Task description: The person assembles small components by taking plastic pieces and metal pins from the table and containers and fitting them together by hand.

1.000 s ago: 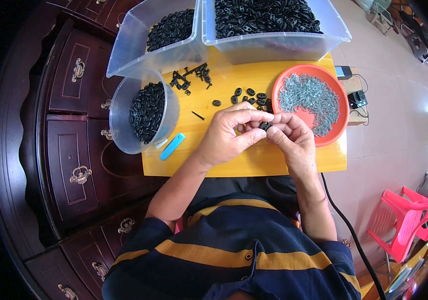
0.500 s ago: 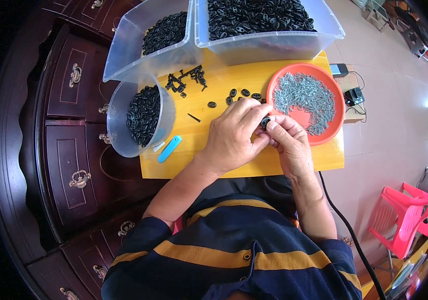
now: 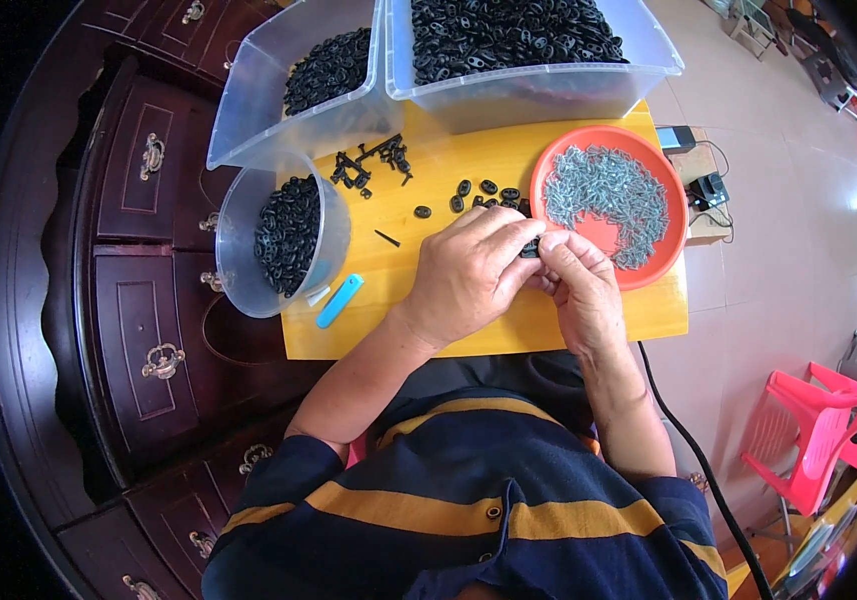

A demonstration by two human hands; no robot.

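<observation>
**Both hands pinch a small black part over the yellow board**

The left hand and the right hand meet at their fingertips above the yellow board, just beside the near rim of the orange plate. Between them sits a small black part, gripped by the curled fingers of both hands; most of it is hidden by the fingers, so its shape cannot be told.

The orange plate holds a heap of small grey metal screws. Just beyond the hands, a few loose black oval pieces lie scattered on the board, and farther back to the left is a small cluster of black assembled bits. A thin black pin lies alone near the middle of the board.

At the board's left edge a round clear tub leans, holding black rings. A blue flat tool lies just beside it on the board. At the far edge stand 2 clear plastic bins, side by side, both filled with black parts.

The board sits against a dark wooden cabinet with brass handles. To the right, on the tiled floor, a pink plastic chair stands well apart.
</observation>
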